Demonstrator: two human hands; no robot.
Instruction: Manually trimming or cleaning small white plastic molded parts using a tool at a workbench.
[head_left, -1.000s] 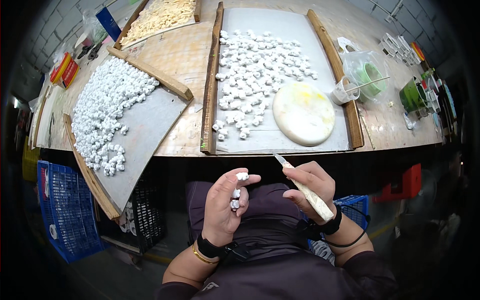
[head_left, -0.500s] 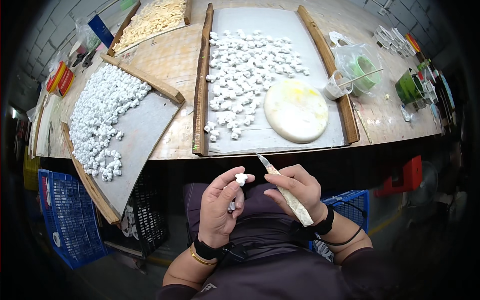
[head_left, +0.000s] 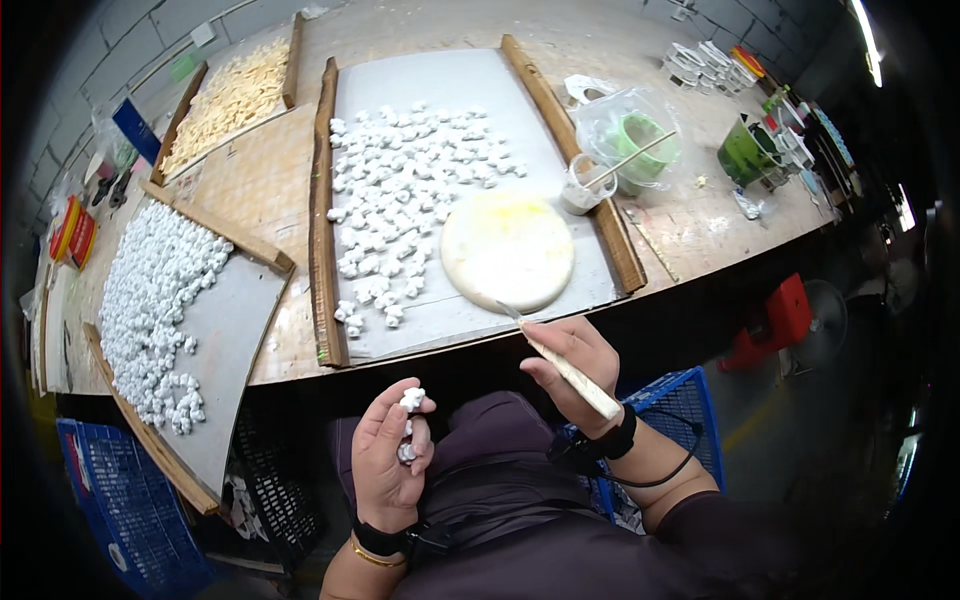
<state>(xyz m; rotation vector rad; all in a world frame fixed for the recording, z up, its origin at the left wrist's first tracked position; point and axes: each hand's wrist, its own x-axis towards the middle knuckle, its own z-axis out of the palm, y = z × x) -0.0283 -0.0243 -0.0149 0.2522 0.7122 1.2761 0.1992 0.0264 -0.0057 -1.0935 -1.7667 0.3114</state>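
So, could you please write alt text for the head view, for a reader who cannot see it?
Seen from above, the left hand holds small white pieces and the right hand a thin knife-like tool, before a wooden table with trays of white pieces and a round pale slab.

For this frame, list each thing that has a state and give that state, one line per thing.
Left hand: closed around small white pieces, one pinched at the fingertips.
Right hand: gripping a thin tool, tip toward the table.
White round slab: flat on the middle board, yellowish smear on top.
Middle board: partly covered with white pieces.
Left board: tilted, overhanging the table edge, pieces heaped on its far part.
Small cup: upright, stick standing in it.
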